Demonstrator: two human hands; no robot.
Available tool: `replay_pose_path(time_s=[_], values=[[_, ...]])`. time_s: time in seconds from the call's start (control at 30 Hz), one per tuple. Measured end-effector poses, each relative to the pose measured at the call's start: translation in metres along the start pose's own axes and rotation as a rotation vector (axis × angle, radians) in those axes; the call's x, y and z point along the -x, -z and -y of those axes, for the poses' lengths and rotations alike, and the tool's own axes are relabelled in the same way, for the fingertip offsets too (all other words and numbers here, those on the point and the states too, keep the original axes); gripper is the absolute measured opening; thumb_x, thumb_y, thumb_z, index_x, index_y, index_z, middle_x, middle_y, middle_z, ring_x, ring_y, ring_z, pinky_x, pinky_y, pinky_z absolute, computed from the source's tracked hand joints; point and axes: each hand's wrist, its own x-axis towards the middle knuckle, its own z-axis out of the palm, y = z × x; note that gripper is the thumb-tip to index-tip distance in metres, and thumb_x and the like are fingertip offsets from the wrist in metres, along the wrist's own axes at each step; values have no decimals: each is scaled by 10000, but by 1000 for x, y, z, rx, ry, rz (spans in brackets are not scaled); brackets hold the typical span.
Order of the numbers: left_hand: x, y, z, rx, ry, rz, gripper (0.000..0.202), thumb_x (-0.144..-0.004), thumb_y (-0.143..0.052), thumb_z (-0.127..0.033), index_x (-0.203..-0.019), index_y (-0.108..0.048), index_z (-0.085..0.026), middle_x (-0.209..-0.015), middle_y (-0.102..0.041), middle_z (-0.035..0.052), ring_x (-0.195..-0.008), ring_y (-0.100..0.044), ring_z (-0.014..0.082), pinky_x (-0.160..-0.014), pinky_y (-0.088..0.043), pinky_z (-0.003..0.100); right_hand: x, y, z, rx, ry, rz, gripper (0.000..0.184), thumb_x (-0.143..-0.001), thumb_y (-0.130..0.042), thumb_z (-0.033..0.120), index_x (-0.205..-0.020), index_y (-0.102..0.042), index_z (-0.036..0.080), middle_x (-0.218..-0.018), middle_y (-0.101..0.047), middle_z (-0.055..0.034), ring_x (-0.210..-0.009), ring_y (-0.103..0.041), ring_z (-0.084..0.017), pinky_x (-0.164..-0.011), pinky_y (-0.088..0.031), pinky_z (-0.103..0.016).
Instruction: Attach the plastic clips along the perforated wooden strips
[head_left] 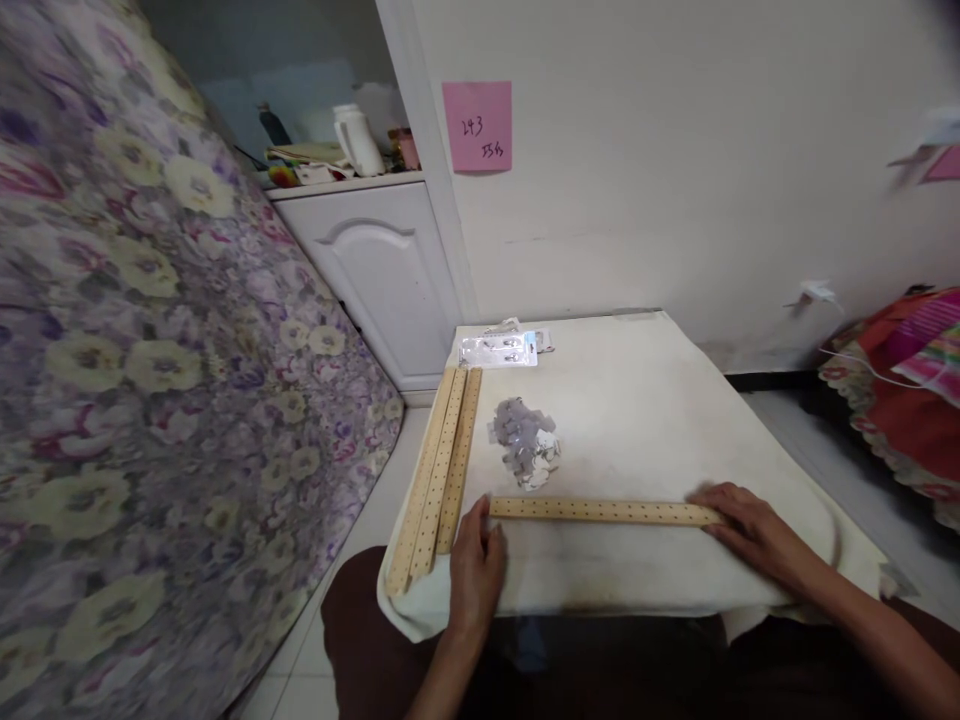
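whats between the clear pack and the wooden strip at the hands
In the head view, a pile of small grey and white pieces lies between the pack and the strip.

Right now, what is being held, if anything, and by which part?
A dotted wooden strip, by its ends: left hand at the left, right hand at the right.

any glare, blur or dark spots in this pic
Head view throughout: bright highlights on the clear packet; left hand and right hand slightly soft; pink paper at right edge smeared; floral curtain stretched toward the left edge, probably wide-lens distortion; lap very dark.
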Motion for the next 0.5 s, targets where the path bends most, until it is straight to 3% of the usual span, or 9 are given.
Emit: replay_pose_path(time_s=[0.13, 0.5], values=[[1, -1, 3, -44, -23, 11, 433, -835, -476, -238, -1258, -485, -149, -1149, -605, 116, -1018, -582, 216, -903, -467, 387, -1, -5, -1, 29, 39, -44, 305, -859, -501, 348, -1123, -617, 248, -1078, -636, -103, -974, -587, -259, -855, -470, -433], [3, -5, 7, -66, -46, -3, 404, -855, -457, -227, -1252, -476, -152, -1184, -584, 119, -1107, -547, 225, -951, -448, 408, 1, -10, -8, 90, 48, -77, 304, -851, -508, 350, -1114, -619, 246, -1083, -647, -97, -1021, -589, -263, -882, -481, -436]])
